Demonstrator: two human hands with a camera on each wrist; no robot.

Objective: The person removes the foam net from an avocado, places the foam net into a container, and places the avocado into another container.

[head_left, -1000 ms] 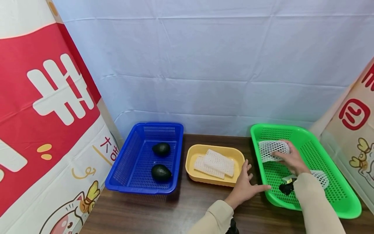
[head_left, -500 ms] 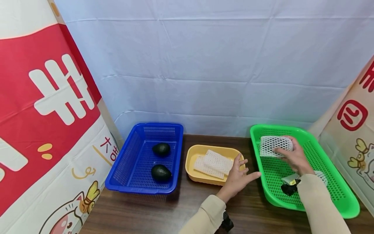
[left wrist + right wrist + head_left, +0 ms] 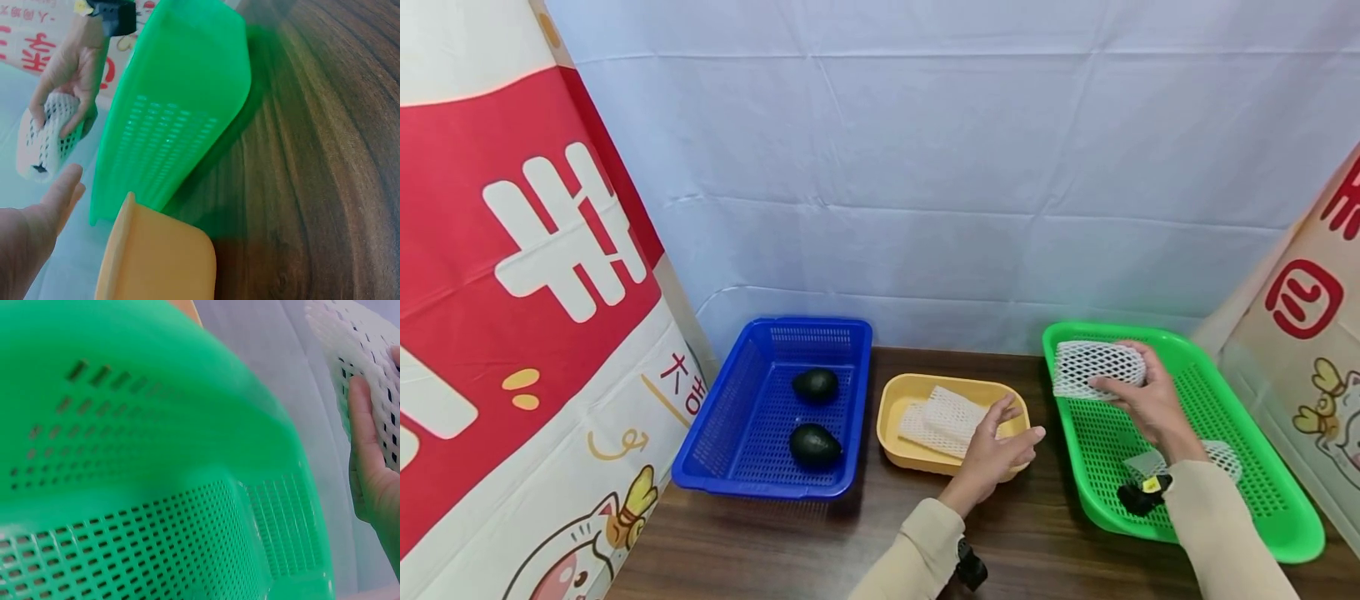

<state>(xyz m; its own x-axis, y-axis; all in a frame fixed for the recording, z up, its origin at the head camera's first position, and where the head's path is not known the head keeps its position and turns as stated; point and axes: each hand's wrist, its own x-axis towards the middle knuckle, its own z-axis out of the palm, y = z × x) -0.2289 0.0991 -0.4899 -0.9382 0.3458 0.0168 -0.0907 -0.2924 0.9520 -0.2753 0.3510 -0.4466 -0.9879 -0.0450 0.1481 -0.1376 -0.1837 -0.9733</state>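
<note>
In the head view my right hand (image 3: 1150, 396) grips a white foam fruit net (image 3: 1093, 369) above the left side of the green basket (image 3: 1270, 508). Dark patches show through the mesh; what is inside is hidden. The right wrist view has the thumb and fingers around the foam fruit net (image 3: 369, 369). My left hand (image 3: 992, 454) hovers over the right end of the yellow tray (image 3: 895, 450), fingers spread and holding nothing. Flat foam nets (image 3: 951, 417) lie overlapping in that tray. A second bulging white net (image 3: 1223, 458) rests in the green basket, partly behind the right sleeve.
Left of the tray stands a blue basket (image 3: 715, 454) with two dark avocados (image 3: 815, 444) in it. All three containers are on a dark wooden table (image 3: 880, 533). A pale cloth (image 3: 925, 183) hangs behind, with printed cloths (image 3: 550, 350) at the sides.
My right hand has raised the foam fruit net from inside the green basket and brought it slightly left. My left hand has drawn away from the green rim, leftward over the yellow tray.
</note>
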